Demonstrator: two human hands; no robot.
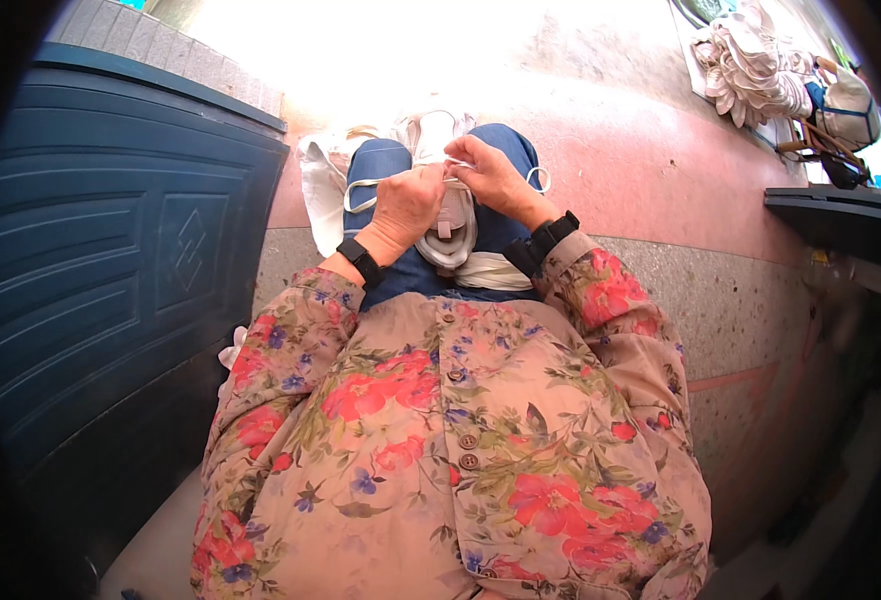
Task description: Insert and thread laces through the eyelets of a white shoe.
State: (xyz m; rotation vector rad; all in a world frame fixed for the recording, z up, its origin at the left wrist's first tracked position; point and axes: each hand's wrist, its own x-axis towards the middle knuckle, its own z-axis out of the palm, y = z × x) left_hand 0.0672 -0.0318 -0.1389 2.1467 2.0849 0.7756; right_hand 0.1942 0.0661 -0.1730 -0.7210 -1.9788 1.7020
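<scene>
I sit with blue trousers (pixel 380 165) and a floral shirt. My left hand (pixel 407 203) and my right hand (pixel 487 174) meet over my lap, both pinching a thin white strap (pixel 358 201) attached to a pale cup-shaped piece (pixel 450 235) lying between my knees. The strap loops out past my left hand, and another loop shows beside my right wrist. Both wrists wear black bands. More white pieces (pixel 425 130) lie past my knees, washed out by sunlight.
A dark blue panelled door (pixel 110 260) stands close on my left. I sit on a speckled stone step (pixel 730 310) above a pink floor. A heap of white pieces (pixel 755 65) and a bag (pixel 845 105) sit at the upper right.
</scene>
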